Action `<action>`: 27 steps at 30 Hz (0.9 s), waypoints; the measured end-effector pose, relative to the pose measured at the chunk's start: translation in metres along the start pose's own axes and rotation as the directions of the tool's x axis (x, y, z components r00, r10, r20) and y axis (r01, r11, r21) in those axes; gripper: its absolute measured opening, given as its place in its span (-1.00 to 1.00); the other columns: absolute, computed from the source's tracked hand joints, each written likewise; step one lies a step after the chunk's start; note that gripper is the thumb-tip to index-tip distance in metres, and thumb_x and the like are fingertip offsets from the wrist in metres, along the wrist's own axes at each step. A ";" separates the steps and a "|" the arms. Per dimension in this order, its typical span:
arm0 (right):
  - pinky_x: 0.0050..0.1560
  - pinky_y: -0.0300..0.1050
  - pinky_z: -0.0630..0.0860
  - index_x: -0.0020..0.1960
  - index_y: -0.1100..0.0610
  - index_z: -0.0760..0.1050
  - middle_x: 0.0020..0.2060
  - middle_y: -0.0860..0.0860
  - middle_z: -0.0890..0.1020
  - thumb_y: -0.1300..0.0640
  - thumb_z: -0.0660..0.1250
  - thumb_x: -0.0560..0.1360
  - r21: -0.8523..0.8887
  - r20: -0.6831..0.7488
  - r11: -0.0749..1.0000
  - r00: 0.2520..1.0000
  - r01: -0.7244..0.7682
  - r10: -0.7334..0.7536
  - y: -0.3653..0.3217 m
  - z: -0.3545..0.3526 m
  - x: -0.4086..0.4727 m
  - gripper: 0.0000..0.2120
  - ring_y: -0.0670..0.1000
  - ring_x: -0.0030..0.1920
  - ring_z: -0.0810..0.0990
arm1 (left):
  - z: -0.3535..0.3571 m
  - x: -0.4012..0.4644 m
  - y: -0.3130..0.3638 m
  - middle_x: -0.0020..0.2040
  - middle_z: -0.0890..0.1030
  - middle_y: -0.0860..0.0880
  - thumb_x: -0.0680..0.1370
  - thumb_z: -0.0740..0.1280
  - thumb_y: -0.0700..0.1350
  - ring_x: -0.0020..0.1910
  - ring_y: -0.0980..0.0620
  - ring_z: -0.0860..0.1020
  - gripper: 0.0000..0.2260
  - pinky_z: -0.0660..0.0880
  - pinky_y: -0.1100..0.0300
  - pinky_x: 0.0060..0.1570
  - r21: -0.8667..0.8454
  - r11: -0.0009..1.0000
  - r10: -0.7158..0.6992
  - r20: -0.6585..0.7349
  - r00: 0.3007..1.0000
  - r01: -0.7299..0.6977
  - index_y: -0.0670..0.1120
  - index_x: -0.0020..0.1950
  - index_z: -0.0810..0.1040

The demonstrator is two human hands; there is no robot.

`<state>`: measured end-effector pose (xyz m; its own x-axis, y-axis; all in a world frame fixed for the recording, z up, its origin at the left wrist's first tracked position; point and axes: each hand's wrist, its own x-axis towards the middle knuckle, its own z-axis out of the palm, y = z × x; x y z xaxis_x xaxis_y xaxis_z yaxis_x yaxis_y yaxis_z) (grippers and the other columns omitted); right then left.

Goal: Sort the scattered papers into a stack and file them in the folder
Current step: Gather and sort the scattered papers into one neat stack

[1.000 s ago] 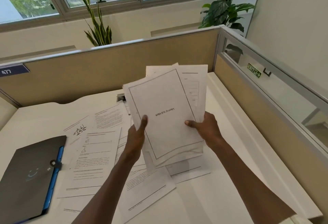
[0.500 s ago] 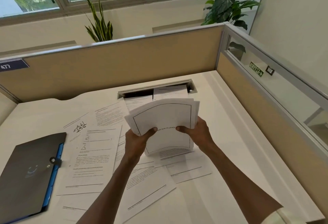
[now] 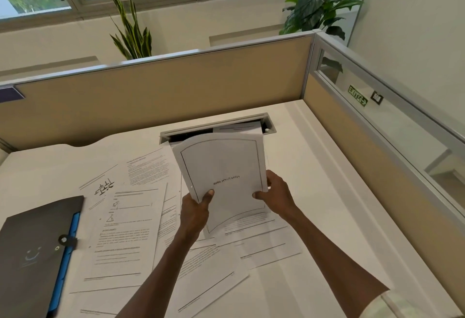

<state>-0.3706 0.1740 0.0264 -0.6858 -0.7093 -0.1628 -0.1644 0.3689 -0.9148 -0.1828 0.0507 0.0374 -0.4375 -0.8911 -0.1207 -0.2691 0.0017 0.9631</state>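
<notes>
I hold a stack of white papers [image 3: 224,166] upright over the desk, its front sheet framed and titled "BIBLIOGRAPHY". My left hand [image 3: 193,210] grips the stack's lower left edge, and my right hand [image 3: 275,195] grips its lower right edge. The stack's bottom edge rests on or just above loose sheets. Several scattered printed papers [image 3: 125,229] lie flat on the desk to the left and below my hands. A dark grey folder [image 3: 32,249] with a blue spine and a button clasp lies shut at the left edge.
A cable slot [image 3: 216,126] in the white desk [image 3: 314,192] sits behind the stack, with a sheet lying partly over it. Tan partition walls [image 3: 163,96] close off the back and right. Plants stand behind the partition.
The fanned sheets I held high have come down towards the desk and been squared into one even stack. Both hands shifted to its lower edges.
</notes>
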 end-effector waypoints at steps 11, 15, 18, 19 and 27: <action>0.08 0.05 0.44 0.33 0.26 0.21 0.22 0.21 0.38 -0.32 0.57 0.13 -0.690 -0.269 0.595 0.909 -0.412 0.318 0.040 0.022 -0.006 0.05 0.19 0.22 0.38 | -0.061 0.020 -0.013 0.03 0.66 -0.02 0.55 0.43 -0.10 -0.04 -0.03 0.62 -0.64 0.53 0.12 -0.02 -0.070 0.994 -0.095 -0.199 0.975 0.082 -0.16 0.32 0.54; 0.10 0.05 0.49 0.33 0.28 0.25 0.21 0.20 0.44 -0.09 0.64 0.19 -0.636 -0.290 0.600 0.871 -0.486 0.398 0.032 0.032 0.000 -0.08 0.17 0.21 0.43 | -0.076 0.014 -0.021 0.10 0.63 -0.04 0.55 0.43 -0.09 0.03 -0.07 0.59 -0.60 0.50 0.06 0.10 -0.090 0.992 -0.109 -0.232 0.967 0.090 -0.16 0.36 0.50; 0.15 0.07 0.51 0.29 0.25 0.30 0.22 0.19 0.48 0.10 0.57 0.33 -0.503 -0.258 0.683 0.847 -0.529 0.465 0.029 0.035 0.004 -0.33 0.18 0.24 0.47 | -0.081 0.009 -0.022 0.08 0.61 -0.02 0.55 0.43 -0.09 0.02 -0.07 0.58 -0.58 0.49 0.07 0.08 -0.105 0.989 -0.128 -0.252 0.959 0.104 -0.17 0.37 0.49; 0.17 0.07 0.51 0.29 0.26 0.29 0.23 0.19 0.49 0.14 0.54 0.36 -0.475 -0.242 0.705 0.848 -0.527 0.471 0.029 0.035 0.005 -0.37 0.19 0.24 0.49 | -0.082 0.007 -0.023 0.07 0.61 -0.01 0.55 0.43 -0.09 0.01 -0.07 0.58 -0.59 0.49 0.08 0.07 -0.110 0.988 -0.133 -0.255 0.958 0.108 -0.17 0.36 0.49; 0.08 -0.01 0.55 0.20 0.22 0.47 0.15 0.16 0.60 0.13 0.54 0.32 -0.496 -0.151 0.751 0.895 -0.436 0.419 0.030 0.034 -0.008 -0.49 0.21 0.17 0.58 | -0.099 -0.008 -0.024 0.04 0.64 -0.04 0.54 0.44 -0.09 0.02 -0.09 0.61 -0.63 0.51 0.07 0.06 -0.120 0.984 -0.162 -0.285 0.945 0.132 -0.17 0.31 0.53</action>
<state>-0.3460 0.1699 -0.0123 -0.7901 -0.3895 -0.4733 -0.1765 0.8840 -0.4330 -0.0877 0.0125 0.0389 -0.1253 -0.9715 -0.2011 -0.2198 -0.1705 0.9605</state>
